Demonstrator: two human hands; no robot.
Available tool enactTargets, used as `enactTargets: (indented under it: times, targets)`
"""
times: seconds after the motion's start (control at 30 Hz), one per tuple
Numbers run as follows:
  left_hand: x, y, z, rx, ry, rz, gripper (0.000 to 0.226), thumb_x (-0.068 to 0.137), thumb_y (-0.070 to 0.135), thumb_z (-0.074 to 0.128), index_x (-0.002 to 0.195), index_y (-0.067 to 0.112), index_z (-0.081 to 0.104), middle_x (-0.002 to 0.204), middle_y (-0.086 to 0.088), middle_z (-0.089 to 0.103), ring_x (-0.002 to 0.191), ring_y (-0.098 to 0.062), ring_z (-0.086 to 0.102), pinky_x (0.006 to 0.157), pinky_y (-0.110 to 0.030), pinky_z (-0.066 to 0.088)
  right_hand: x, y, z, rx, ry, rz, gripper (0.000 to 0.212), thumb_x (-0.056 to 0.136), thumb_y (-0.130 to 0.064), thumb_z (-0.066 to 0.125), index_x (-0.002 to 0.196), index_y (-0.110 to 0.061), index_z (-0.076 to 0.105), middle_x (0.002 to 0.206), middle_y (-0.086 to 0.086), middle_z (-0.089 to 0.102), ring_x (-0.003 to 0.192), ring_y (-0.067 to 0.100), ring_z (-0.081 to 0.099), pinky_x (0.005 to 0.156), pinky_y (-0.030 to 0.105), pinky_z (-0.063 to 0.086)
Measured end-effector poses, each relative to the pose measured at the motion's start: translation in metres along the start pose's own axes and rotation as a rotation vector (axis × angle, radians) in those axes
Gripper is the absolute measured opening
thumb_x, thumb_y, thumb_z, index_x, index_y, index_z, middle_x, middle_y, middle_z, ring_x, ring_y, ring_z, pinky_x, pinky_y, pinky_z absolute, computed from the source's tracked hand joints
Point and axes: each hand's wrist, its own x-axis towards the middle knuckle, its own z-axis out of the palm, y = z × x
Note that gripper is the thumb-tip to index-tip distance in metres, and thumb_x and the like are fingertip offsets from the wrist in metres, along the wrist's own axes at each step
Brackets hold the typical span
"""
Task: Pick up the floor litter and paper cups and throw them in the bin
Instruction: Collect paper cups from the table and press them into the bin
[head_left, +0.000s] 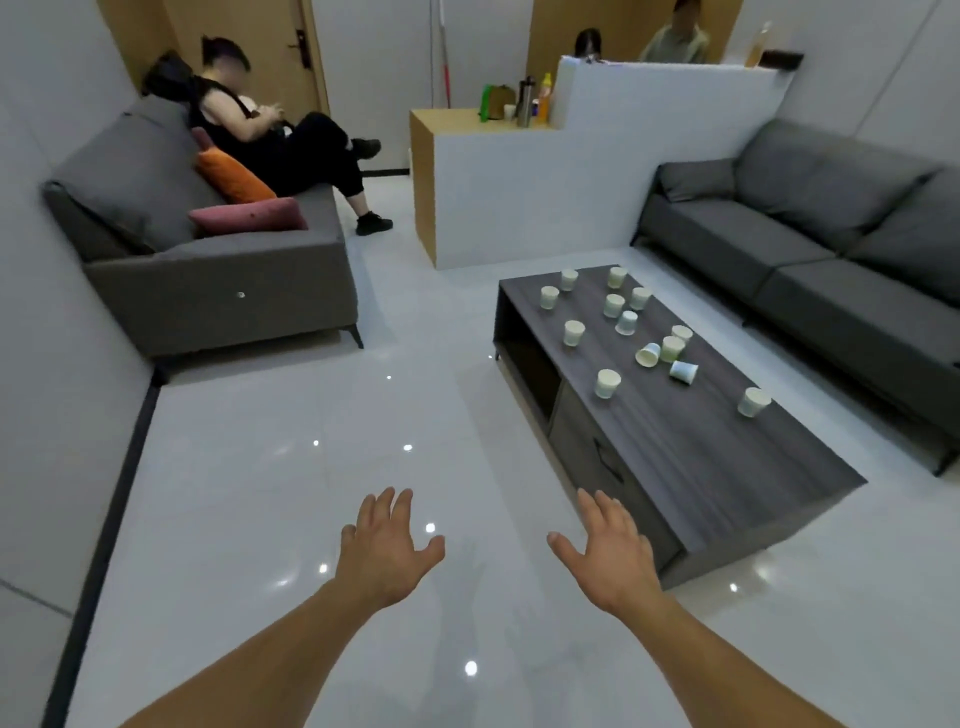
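Hovering over the floor (291, 493) with left grip (387, 548) and right grip (610, 552) spread wide, empty, apart from cups (607, 383) on the surface (701, 462).

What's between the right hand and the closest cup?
Head view: only the dark grey wooden coffee table's bare top and drawer front lie between the right hand and the nearest upright white paper cup.
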Motion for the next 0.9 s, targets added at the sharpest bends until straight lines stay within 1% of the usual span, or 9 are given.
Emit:
enactTargets:
  times: [0.23, 0.4, 0.53, 0.63, 0.77, 0.9]
  targets:
    - [0.123, 0.102, 0.004, 0.054, -0.071, 0.149, 0.085, 0.086, 0.068, 0.036, 0.152, 0.022, 0.009, 0.160, -0.001, 0.005, 0.147, -0.023, -0.001, 0.116, -0.046, 0.016, 0.094, 0.065, -0.030, 0.054, 0.016, 0.151, 0.082, 0.091, -0.071, 0.032, 0.156, -0.029, 0.004, 0.164, -0.001, 0.004, 0.150, 0.020, 0.003, 0.118, 0.048, 0.018]
    - [0.197, 0.181, 0.009, 0.047, -0.083, 0.174, 0.084, 0.086, 0.065, 0.038, 0.152, 0.022, 0.009, 0.161, -0.001, 0.005, 0.148, -0.023, -0.001, 0.116, -0.046, 0.015, 0.180, 0.108, -0.058, 0.084, 0.007, 0.176, 0.083, 0.091, -0.071, 0.033, 0.156, -0.029, 0.005, 0.164, -0.001, 0.002, 0.150, 0.021, 0.003, 0.118, 0.048, 0.017]
    - [0.254, 0.227, 0.006, 0.027, -0.074, 0.166, 0.083, 0.087, 0.065, 0.039, 0.152, 0.023, 0.009, 0.161, -0.001, 0.005, 0.148, -0.022, -0.001, 0.116, -0.046, 0.015, 0.248, 0.131, -0.093, 0.070, 0.009, 0.157, 0.082, 0.091, -0.068, 0.036, 0.156, -0.028, 0.006, 0.164, -0.001, 0.003, 0.150, 0.020, 0.002, 0.118, 0.048, 0.019]
    - [0.296, 0.247, 0.005, 0.017, -0.092, 0.162, 0.083, 0.087, 0.065, 0.039, 0.152, 0.023, 0.009, 0.161, 0.000, 0.004, 0.148, -0.022, 0.000, 0.116, -0.046, 0.015, 0.299, 0.142, -0.111, 0.069, 0.000, 0.164, 0.081, 0.091, -0.066, 0.038, 0.155, -0.028, 0.007, 0.163, -0.001, 0.004, 0.149, 0.021, 0.004, 0.117, 0.048, 0.022]
    - [0.361, 0.260, 0.009, 0.017, -0.134, 0.151, 0.084, 0.087, 0.064, 0.040, 0.152, 0.022, 0.008, 0.161, 0.000, 0.004, 0.148, -0.022, 0.000, 0.116, -0.046, 0.016, 0.368, 0.147, -0.115, 0.064, -0.033, 0.182, 0.083, 0.091, -0.066, 0.040, 0.155, -0.028, 0.006, 0.163, -0.001, 0.002, 0.150, 0.021, 0.003, 0.116, 0.047, 0.025]
    - [0.439, 0.274, 0.010, 0.019, -0.198, 0.212, 0.086, 0.087, 0.065, 0.041, 0.153, 0.022, 0.006, 0.161, -0.002, 0.003, 0.147, -0.023, 0.001, 0.117, -0.046, 0.015, 0.434, 0.141, -0.112, 0.073, -0.048, 0.223, 0.084, 0.089, -0.065, 0.046, 0.155, -0.029, 0.007, 0.163, -0.002, 0.002, 0.149, 0.022, 0.004, 0.113, 0.048, 0.028]
